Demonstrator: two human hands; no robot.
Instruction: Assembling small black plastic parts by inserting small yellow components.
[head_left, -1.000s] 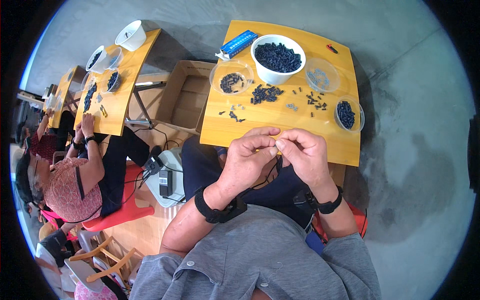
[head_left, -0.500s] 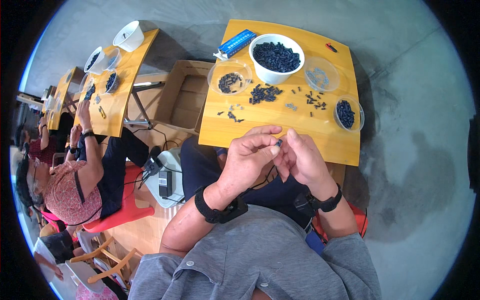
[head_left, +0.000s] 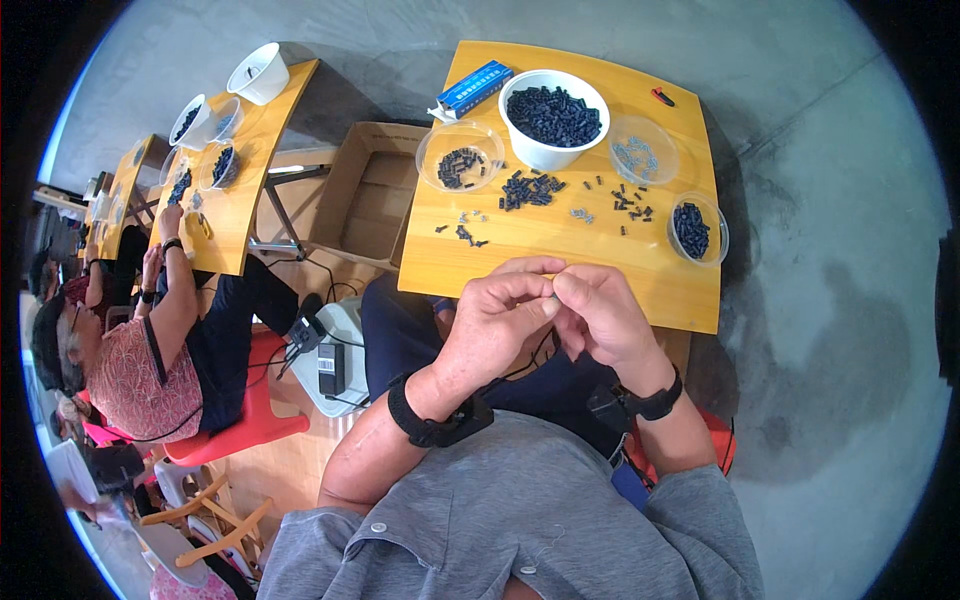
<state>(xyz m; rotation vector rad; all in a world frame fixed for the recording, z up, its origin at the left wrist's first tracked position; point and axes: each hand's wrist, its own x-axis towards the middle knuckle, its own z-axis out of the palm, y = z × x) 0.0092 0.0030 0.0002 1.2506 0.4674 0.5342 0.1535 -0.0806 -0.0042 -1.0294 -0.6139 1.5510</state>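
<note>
Small dark part (head_left: 555,297) is at the fingertips, between left grip (head_left: 503,308) and right grip (head_left: 606,310); only a sliver shows, so I can't tell its shape or tilt. Left grip: narrow, thumb and index pinched on the part. Right grip: thumb tip right up against it, fingers curled behind; can't tell whether it clamps the part too. The two thumb tips nearly meet, just off the near edge of the bench (head_left: 660,297), above the lap.

On the bench: white tub (head_left: 540,157) full of black pieces (head_left: 555,115), well beyond both grips. Clear dish with more black pieces (head_left: 461,167) just left of the tub, dish of small metal bits (head_left: 635,155) just right of it. Clear cup of black pieces (head_left: 691,228) at the right edge. Loose black pile (head_left: 530,188) in front of the tub; few metal bits (head_left: 582,214) and scattered black pieces (head_left: 633,206) right of that. Small black cluster (head_left: 467,236) nearest left grip. Blue box (head_left: 475,90) at far left, red-and-black item (head_left: 662,96) at far right. Dark strap (head_left: 655,400) on each wrist.
</note>
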